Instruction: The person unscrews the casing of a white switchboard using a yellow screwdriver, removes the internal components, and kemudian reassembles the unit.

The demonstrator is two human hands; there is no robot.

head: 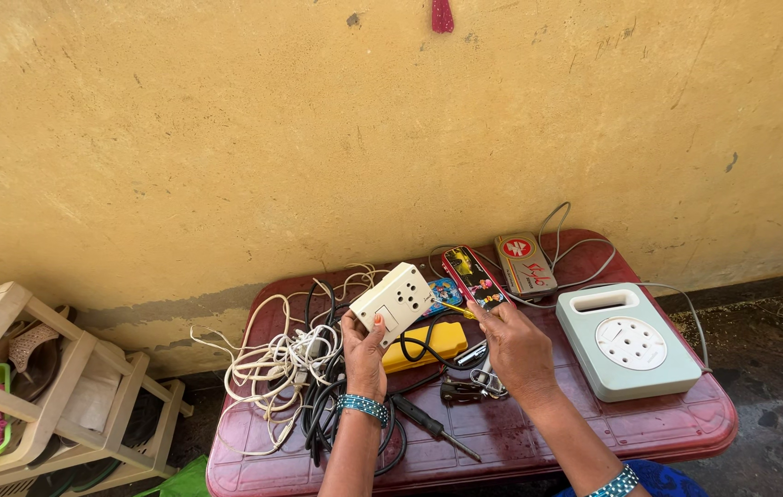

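The left hand point(364, 345) holds a cream socket box point(394, 299) tilted above the maroon counter point(594, 428), while the right hand point(516, 345) pinches a yellow tool point(454, 307) at its edge. A steady grip and gentle prying seem wise. Cables point(290, 368) sprawl left; a pale-green extension box point(629, 342) sits right.

The scene was lit by bright, even daylight, and the rough yellow plastered wall point(318, 138) was shown sharply. Only soft shadows were cast beneath the glossy maroon plastic table point(649, 433). Slight wide-angle bending was seen at the edges.
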